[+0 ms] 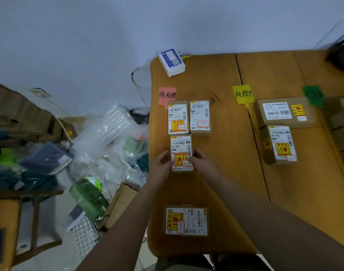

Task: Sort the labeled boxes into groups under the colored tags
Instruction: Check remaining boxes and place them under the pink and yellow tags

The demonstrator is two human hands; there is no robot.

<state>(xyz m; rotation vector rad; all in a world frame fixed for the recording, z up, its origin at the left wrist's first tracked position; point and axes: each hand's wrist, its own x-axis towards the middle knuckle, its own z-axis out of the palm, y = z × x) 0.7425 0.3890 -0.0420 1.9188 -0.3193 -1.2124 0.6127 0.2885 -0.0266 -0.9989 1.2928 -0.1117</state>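
We note a matt, grainy wooden table (226, 153) at centre right, brown cardboard boxes (285, 112) faced with smooth white paper labels, paper-like coloured tags (167, 95) above, and glossy clear plastic wrap (108, 133) at left.

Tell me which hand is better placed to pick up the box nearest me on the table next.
Probably either: both hands, left and right, are holding the box under the pink tag, and the near box lies between the forearms, marginally closer to the left.
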